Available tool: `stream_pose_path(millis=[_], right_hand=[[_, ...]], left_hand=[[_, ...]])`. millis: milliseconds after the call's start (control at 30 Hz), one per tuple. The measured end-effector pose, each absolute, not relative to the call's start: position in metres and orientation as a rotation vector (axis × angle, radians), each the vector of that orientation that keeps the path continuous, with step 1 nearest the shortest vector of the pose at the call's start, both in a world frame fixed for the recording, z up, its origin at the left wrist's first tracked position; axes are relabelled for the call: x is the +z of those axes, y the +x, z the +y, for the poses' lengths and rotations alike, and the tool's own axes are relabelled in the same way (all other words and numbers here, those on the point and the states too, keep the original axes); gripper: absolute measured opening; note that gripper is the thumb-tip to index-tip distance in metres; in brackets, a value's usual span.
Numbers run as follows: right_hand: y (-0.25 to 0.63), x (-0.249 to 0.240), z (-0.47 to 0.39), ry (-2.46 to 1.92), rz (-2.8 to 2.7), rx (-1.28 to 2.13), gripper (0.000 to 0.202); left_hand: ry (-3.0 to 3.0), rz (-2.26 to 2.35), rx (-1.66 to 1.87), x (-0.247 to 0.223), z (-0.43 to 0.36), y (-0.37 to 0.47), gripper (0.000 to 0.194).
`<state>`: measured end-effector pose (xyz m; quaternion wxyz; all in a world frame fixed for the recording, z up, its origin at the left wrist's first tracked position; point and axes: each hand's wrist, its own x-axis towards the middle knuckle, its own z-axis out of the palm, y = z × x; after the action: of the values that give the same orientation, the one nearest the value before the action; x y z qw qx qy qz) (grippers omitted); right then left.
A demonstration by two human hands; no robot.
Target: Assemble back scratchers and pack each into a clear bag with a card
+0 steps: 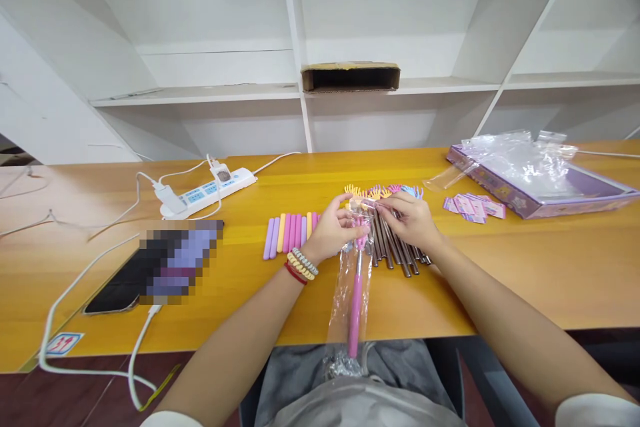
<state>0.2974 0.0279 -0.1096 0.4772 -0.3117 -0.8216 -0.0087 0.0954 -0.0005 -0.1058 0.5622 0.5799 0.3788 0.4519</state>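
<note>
A pink-handled back scratcher hangs upright inside a long clear plastic bag, handle end down past the table edge. My left hand is closed on the upper part of the bag, around the scratcher's pink head. At the bag's top edge, my right hand pinches the plastic between thumb and fingers. Behind and beside my hands lie several metal rods with yellow, pink and blue claw-shaped heads. Left of them is a row of purple, pink and yellow handles, partly hidden by my left hand.
A purple box at the right carries a pile of clear bags. Small printed cards lie beside it. At the left are a white power strip, cables and a dark phone or tablet. A cardboard box sits on the shelf.
</note>
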Motion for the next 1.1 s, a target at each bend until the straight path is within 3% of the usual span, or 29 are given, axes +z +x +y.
stream_pose_path(millis=[233,500,1100], right_hand=[[0.298,-0.114,0.035,-0.909,-1.828,0.271,0.014],[0.293,-0.116,0.037,-0.982,-1.518,0.899,0.030],[0.287,-0.111,0.033,-0.929,-1.331,0.874,0.030]], left_hand=[[1.426,0.845,0.992,-0.101,-0.007,0.097,0.087],[1.477,0.850,0.961,-0.099,-0.010,0.097,0.087],[1.531,0.870,0.911,-0.104,-0.009,0.098,0.084]])
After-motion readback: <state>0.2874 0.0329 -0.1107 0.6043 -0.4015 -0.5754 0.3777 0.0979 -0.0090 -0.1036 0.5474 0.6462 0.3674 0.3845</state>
